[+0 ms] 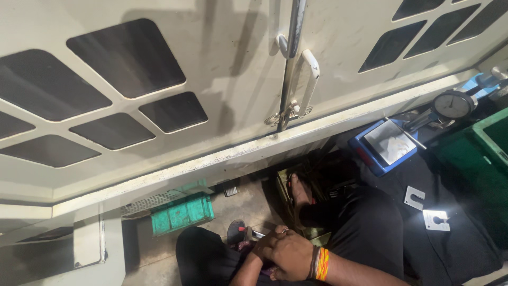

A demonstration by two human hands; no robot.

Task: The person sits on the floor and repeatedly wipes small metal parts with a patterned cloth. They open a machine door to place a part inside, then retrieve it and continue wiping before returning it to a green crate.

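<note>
My two hands are pressed together low in the middle, above my lap in black trousers point(365, 228). My left hand point(266, 245) is closed around a small metal tool with a red end point(248, 231) that sticks out to the left. My right hand point(293, 257), with orange and yellow thread bands on the wrist, curls over the left one. What its fingers grip is hidden. A dark sandal point(235, 231) lies just left of the hands, and a bare foot point(299, 191) rests on the floor above them.
Pale machine cabinet doors with dark windows and a white handle point(310, 74) fill the top. A green crate point(182, 214) sits on the floor at left. At right are a dial gauge point(453, 104), a blue tray point(370, 153), two flat metal plates point(414, 197) and a green bin point(476, 159).
</note>
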